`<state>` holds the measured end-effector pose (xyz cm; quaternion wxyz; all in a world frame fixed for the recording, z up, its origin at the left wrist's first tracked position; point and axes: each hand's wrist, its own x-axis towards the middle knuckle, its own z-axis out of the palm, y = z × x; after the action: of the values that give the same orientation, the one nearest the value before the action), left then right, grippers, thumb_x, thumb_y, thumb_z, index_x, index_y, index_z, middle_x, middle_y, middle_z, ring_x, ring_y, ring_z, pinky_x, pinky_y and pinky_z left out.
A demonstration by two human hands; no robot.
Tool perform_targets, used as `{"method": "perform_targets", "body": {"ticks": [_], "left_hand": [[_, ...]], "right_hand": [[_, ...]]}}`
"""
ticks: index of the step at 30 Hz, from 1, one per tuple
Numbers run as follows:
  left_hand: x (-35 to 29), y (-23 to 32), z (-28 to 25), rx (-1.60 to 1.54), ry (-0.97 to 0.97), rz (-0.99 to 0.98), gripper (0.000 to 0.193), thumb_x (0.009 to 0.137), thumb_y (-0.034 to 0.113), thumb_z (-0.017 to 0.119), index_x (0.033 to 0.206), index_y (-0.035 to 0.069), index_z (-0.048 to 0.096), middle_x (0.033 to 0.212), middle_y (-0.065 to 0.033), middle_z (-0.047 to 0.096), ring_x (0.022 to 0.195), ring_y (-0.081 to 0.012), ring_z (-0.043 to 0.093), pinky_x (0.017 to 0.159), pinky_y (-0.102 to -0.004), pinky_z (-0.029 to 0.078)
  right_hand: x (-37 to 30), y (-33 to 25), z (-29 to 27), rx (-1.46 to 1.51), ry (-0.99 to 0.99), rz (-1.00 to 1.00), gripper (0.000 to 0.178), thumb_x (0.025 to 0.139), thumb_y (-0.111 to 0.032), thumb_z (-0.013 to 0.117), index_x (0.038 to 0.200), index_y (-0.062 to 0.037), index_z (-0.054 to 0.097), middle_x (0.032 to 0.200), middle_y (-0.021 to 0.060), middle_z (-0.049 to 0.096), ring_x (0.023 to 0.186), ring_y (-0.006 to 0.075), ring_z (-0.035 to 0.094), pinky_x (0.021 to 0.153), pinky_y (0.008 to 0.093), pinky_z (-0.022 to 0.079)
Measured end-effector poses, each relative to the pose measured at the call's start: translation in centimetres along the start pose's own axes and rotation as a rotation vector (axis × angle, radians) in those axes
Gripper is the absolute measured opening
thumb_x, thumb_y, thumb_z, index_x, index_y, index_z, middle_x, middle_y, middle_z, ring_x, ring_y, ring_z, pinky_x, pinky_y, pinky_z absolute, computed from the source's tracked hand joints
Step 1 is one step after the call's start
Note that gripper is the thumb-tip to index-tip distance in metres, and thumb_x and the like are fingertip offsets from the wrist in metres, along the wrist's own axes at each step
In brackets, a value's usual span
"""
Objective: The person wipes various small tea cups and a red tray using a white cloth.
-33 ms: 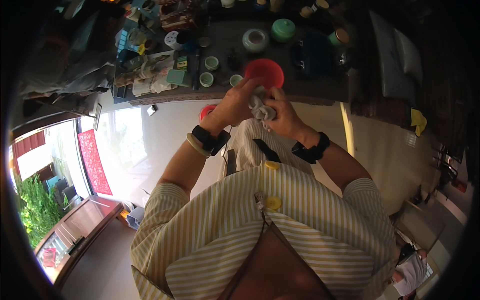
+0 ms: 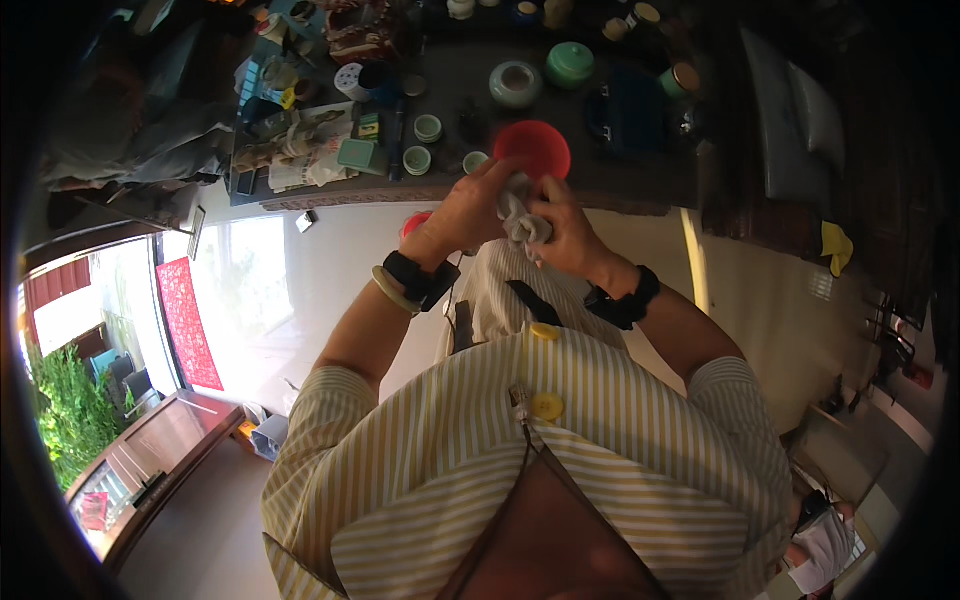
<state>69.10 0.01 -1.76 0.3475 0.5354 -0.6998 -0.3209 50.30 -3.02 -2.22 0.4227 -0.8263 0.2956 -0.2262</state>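
Between my two hands, a greyish-white cloth is bunched and twisted. My left hand is closed on its left side, and my right hand grips it from the right. Just beyond my fingers is a round red plastic basin on the dark table, near its front edge. What lies inside the basin is hard to make out. A small pale green cup stands close to my left fingers, partly hidden by them. Two more such cups are further left.
Farther back stand a pale round jar and a green lidded pot. To the left are a green box and newspaper. A dark blue case is at right. Another red object shows below the table edge, by my left wrist.
The table things appear very slightly further right and lower in the picture. Both hands keep hold of the cloth in nearly the same place.
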Motion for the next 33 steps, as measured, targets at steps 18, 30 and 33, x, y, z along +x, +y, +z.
{"method": "perform_targets", "body": {"ticks": [18,30,33], "left_hand": [[-2.5,0.3,-0.5,-1.1,0.152,-0.472,0.032,0.09,0.037,0.056,0.094,0.005,0.058,0.078,-0.0011,0.059,0.072,-0.0108,0.056,0.062,-0.0251,0.046],[-1.3,2.6,-1.3,-0.882,-0.083,-0.72,0.045,0.091,0.053,0.048,0.098,0.01,0.062,0.075,0.0,0.06,0.063,-0.0097,0.057,0.051,-0.0219,0.043],[-1.3,3.2,-1.6,-1.148,-0.222,-0.801,0.043,0.092,0.051,0.046,0.096,0.012,0.062,0.077,0.0005,0.062,0.065,-0.009,0.059,0.053,-0.0219,0.044]], "right_hand": [[1.1,-4.9,0.3,0.129,0.023,-0.22,0.029,0.066,-0.006,0.068,0.093,0.0006,0.062,0.096,0.009,0.049,0.092,0.0254,0.052,0.079,0.0348,0.045],[1.4,-6.3,-0.9,0.202,0.032,0.011,0.026,0.067,-0.004,0.074,0.09,-0.0007,0.063,0.095,0.0108,0.05,0.086,0.0243,0.055,0.072,0.0345,0.046],[0.6,-5.1,-1.6,-0.006,0.023,-0.348,0.027,0.067,-0.011,0.07,0.091,-0.0015,0.06,0.095,0.0075,0.051,0.088,0.025,0.053,0.075,0.0361,0.046]]}}
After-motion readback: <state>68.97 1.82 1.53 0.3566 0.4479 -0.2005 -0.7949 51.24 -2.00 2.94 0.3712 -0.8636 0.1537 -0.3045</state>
